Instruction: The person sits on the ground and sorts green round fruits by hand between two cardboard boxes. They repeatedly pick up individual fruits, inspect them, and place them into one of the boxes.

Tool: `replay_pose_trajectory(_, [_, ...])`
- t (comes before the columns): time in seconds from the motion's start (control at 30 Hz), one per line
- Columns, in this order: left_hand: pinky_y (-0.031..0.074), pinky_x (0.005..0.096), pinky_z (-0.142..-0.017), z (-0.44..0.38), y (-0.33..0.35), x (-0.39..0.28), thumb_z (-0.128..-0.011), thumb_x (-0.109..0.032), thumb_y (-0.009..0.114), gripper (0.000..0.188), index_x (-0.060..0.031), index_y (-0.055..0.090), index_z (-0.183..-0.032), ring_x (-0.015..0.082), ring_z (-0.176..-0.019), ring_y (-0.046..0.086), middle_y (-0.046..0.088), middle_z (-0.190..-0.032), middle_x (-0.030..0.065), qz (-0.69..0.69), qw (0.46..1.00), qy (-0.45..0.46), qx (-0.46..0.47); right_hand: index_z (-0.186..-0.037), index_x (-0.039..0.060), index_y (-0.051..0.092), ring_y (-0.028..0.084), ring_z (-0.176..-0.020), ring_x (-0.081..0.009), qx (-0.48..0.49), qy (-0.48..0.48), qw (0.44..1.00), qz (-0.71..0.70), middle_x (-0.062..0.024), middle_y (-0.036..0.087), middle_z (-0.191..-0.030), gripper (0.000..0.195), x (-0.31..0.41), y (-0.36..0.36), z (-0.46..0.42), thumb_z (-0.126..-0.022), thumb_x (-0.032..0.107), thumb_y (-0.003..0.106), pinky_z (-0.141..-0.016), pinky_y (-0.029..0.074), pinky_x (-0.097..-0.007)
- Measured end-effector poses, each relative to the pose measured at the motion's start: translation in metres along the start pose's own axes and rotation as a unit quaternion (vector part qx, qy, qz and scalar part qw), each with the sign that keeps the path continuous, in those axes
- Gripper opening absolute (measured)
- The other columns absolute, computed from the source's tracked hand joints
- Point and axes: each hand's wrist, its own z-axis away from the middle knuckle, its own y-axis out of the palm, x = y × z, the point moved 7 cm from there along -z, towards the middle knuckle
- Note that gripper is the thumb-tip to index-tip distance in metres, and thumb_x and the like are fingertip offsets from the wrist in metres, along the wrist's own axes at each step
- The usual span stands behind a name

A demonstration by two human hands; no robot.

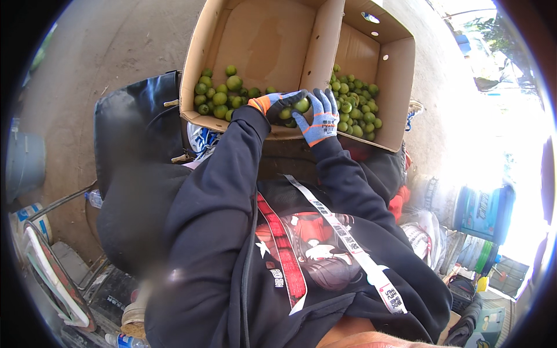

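Two cardboard boxes stand side by side before me: the left cardboard box [265, 52] and the right cardboard box [394, 95]. Green round fruits [220, 98] lie along the near left part of the left box, and many smaller-looking green fruits [357, 113] fill the near part of the right one. My left hand [283, 104], in a blue-grey and black glove with an orange cuff, holds green fruit [301, 105] over the left box's near edge. Beside the dividing walls, my right hand [319, 114], gloved alike, has its fingers spread and its thumb near the same fruit.
A black bag [135, 135] lies left of the boxes, with a blue-and-white shoe [202, 141] next to it. Buckets [483, 213] and a plastic bag [422, 239] stand at the right. A plastic bottle [94, 199] and a grey bucket [26, 161] are at the left.
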Motion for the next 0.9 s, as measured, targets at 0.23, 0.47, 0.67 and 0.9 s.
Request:
replay_pose_trajectory(0.23, [0.050,0.0279,-0.070,0.014,0.003,-0.013,-0.088,-0.054,0.053,0.050,-0.0114,0.062,-0.114,0.0121,-0.082,0.060,0.065,-0.096,0.0023,-0.001,0.994,0.005,-0.106,-0.113,0.0065,0.055,0.048,-0.113,-0.0383,-0.097,0.019,0.993,-0.067,-0.0217,0.048,-0.125,0.060,-0.018,-0.026,-0.002,-0.064,0.028,0.081,-0.095,0.040,-0.0475])
replay_pose_trajectory(0.47, [0.051,0.0326,-0.085,0.017,-0.014,-0.023,-0.089,-0.054,0.050,0.060,-0.0047,0.055,-0.122,0.0194,-0.099,0.059,0.056,-0.120,0.0116,0.019,0.982,0.062,-0.180,-0.125,0.0081,0.050,0.048,-0.116,-0.0389,-0.180,0.149,0.969,0.084,-0.0226,0.047,-0.127,0.057,-0.078,-0.061,-0.001,-0.075,0.026,0.072,-0.096,0.040,-0.0464])
replay_pose_trajectory(0.67, [0.047,0.0332,-0.091,0.017,-0.009,-0.019,-0.090,-0.052,0.049,0.057,-0.0049,0.056,-0.121,0.0191,-0.100,0.058,0.058,-0.121,0.0096,0.072,0.980,0.061,-0.173,-0.126,0.0100,0.051,0.045,-0.118,-0.0381,-0.051,0.009,0.998,0.029,-0.0217,0.045,-0.130,0.063,0.000,-0.028,-0.016,-0.073,0.034,0.072,-0.098,0.037,-0.0489])
replay_pose_trajectory(0.9, [0.041,0.0305,-0.096,0.026,0.007,-0.038,-0.096,-0.037,0.046,0.043,-0.0060,0.054,-0.124,0.0143,-0.105,0.054,0.060,-0.118,0.0058,-0.257,0.918,0.260,-0.153,-0.124,0.0165,0.051,0.042,-0.124,-0.0293,0.156,0.022,0.982,0.105,-0.0118,0.046,-0.132,0.066,0.013,0.018,-0.017,-0.069,0.044,0.073,-0.108,0.023,-0.0487])
